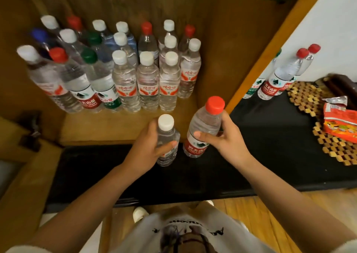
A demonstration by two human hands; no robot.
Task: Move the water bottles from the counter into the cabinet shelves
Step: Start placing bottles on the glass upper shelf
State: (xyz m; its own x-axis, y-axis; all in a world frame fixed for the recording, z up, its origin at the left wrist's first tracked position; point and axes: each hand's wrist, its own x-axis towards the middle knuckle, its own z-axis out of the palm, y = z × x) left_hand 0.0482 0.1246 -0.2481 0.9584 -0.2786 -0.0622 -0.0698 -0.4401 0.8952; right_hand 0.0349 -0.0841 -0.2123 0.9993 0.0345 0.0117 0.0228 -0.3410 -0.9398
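At the centre of the frame, the left hand (149,146) wraps around a white-capped bottle (167,140), and the right hand (225,138) grips a red-capped bottle (202,129), tilted; both forearms reach forward over the black tabletop (270,136), below the shelf (116,129).

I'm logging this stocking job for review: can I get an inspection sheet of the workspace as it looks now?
Surface: black counter; wooden cabinet shelf beside it.
Job's things: standing rows of bottles on shelf; three bottles on counter at the wall.
Clutter: woven mat with snack packet on it.
Hands: left hand grips white-capped bottle; right hand grips red-capped bottle.
Cables: nothing seen.
Surroundings: white wall, wooden floor.
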